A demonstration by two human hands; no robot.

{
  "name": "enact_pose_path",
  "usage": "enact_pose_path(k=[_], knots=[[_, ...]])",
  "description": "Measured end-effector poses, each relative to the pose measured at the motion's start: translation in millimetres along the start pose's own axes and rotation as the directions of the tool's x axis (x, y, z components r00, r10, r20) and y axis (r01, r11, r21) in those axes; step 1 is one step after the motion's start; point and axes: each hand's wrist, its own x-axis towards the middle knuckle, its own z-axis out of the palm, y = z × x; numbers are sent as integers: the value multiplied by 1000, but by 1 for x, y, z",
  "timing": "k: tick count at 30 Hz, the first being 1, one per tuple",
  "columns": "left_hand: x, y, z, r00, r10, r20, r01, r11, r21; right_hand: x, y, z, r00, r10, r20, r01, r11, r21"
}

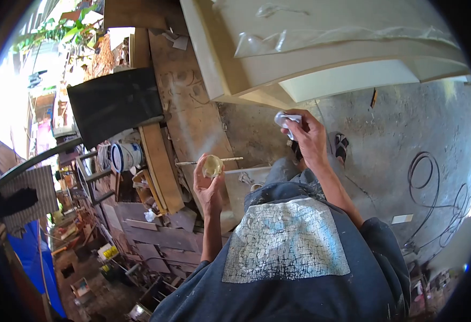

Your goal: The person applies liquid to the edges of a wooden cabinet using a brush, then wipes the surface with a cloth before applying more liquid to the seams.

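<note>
I saw the left hand (209,194) gripping a small round cup (212,166), the right hand (312,137) pinching a crumpled white cloth (282,119).

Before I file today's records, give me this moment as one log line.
left hand: holds cup | right hand: pinches white cloth | cup and cloth: apart | beyond right hand: pale panel

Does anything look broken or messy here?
Yes! The pale shirt print is cracked all over, like dry mud. A dark cord lies in loose, messy loops on the floor. I see nothing spilling from the small container in the left hand.
</note>
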Motion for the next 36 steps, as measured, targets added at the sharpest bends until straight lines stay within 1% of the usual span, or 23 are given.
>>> enact_pose_path(k=[1,5,8,9,12,13,15,18,21,24,25,27,30,33,36], knots=[[1,1,0,1000,0,7,0,1000,4,3,-3,8,999,-33,-5,33,998,49],[3,7,3,999,-1,36,-1,999,46,11,-1,33,991,-100,-92,105,993,51],[5,10,6,997,8,77,-13,998,64,17,16,43,972,-215,-92,197,964,-178],[5,9,5,996,8,85,-13,998,57,17,17,46,971,-207,-122,186,969,-165],[5,11,7,996,10,93,-15,999,47,19,16,48,935,-319,-154,268,922,-281],[4,13,8,996,12,90,-16,999,45,19,15,50,928,-339,-153,289,917,-274],[2,14,7,998,4,62,-8,997,71,17,-1,55,915,-377,-147,331,907,-261],[0,9,3,999,-3,48,1,998,59,14,-26,60,870,-487,-78,431,826,-363],[0,7,1,999,-8,45,5,998,65,16,-16,57,883,-462,-83,406,840,-359],[-2,8,2,999,-6,41,4,998,66,21,-16,58,864,-495,-90,426,815,-393],[-2,8,2,999,-8,42,5,998,64,19,-18,59,869,-488,-80,427,823,-375],[0,6,1,999,-18,38,16,999,45,10,-44,68,879,-473,-64,426,837,-345],[-3,7,2,999,-35,37,34,998,46,12,-42,71,830,-556,-46,504,782,-366],[-3,5,1,998,-35,48,34,999,38,16,-30,66,863,-500,-72,446,822,-354],[-2,5,4,999,-25,40,23,999,38,15,-37,68,860,-509,-42,453,800,-394]])
